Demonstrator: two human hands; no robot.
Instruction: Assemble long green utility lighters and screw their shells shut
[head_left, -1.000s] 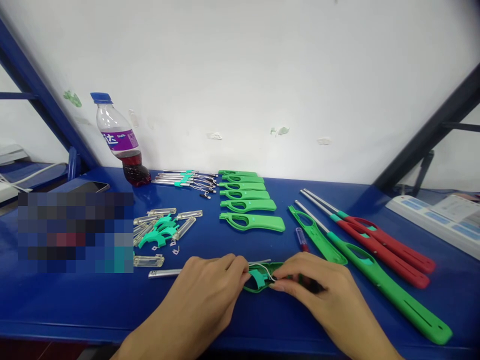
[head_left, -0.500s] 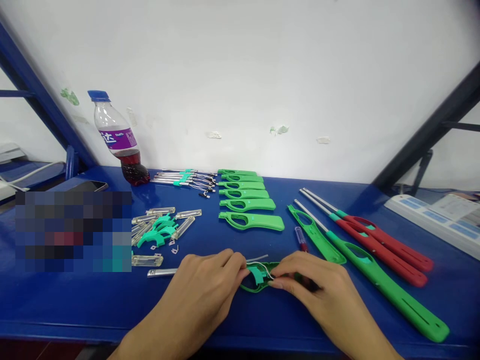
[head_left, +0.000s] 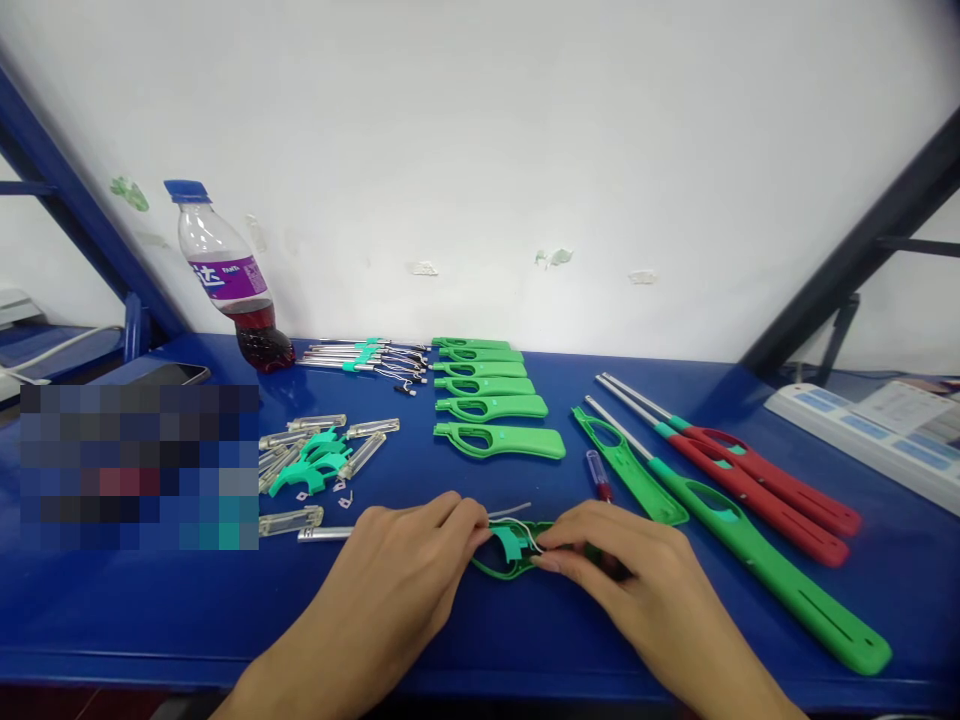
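Observation:
Low in the middle of the head view lies an open green lighter half-shell (head_left: pixel 491 572). A turquoise trigger (head_left: pixel 511 543) sits in its loop, and a white wire (head_left: pixel 528 531) curves over it. My left hand (head_left: pixel 420 560) is closed on the shell's front end, where a metal lighter tube (head_left: pixel 324 535) sticks out to the left. With thumb and fingertips, my right hand (head_left: pixel 615 555) pinches the wire at the trigger's right side. A dark part shows between those fingertips, mostly hidden. The right palm covers the handle end of the shell.
Green half-shells (head_left: pixel 499 442) form a column behind my hands. Left are clear fuel tanks (head_left: pixel 365 456), turquoise triggers (head_left: pixel 311 467), tubes with wires (head_left: pixel 352 357) and a bottle (head_left: pixel 225 280). Right are a screwdriver (head_left: pixel 598 474), a half-shell (head_left: pixel 637 478), lighters (head_left: pixel 772 560) and a power strip (head_left: pixel 870 440).
The view has shifted slightly, so most things appear a little further left. Both hands keep nearly the same grip, with only a small movement of the fingers around the shell and wire.

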